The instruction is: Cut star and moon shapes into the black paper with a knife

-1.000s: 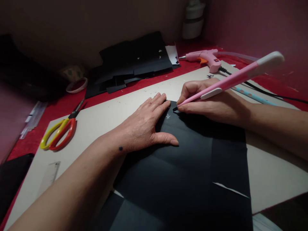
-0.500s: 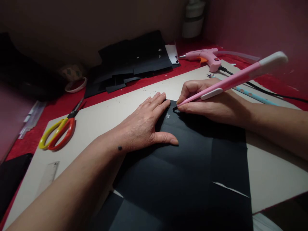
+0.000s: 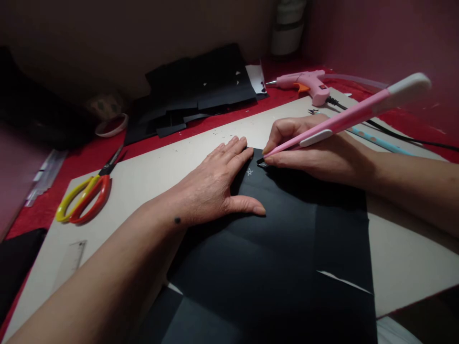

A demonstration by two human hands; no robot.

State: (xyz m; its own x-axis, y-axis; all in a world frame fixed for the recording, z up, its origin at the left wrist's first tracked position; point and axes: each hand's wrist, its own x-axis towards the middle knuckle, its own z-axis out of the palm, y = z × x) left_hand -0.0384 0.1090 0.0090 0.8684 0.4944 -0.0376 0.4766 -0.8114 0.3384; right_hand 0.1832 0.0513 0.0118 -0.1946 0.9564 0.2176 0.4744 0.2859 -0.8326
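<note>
Head view shows you partway through cutting small shapes out of the black paper [image 3: 272, 248], which lies on the grey cardboard mat [image 3: 154, 177] in front of you. Your left hand [image 3: 215, 184] is spread flat, palm down, fingers wide, pinning the sheet near its far edge. Your right hand [image 3: 315, 150] is closed in a pen grip on the pink craft knife [image 3: 344, 119], with its tip touching the paper at the far edge, just beside a tiny white star outline [image 3: 250, 172]. The blade itself is too small to make out.

As I judge it, the step in hand is tracing or cutting at that star mark. The next stroke calls for a short, controlled pull with the tip kept low, while your left fingertips stay clear of the blade's path; they sit very near it now. Keep the sheet pressed so it does not slide.

The scissors [image 3: 84, 198] lie on the mat well to your left, and the pink glue gun [image 3: 308, 86] rests beyond your right hand.
</note>
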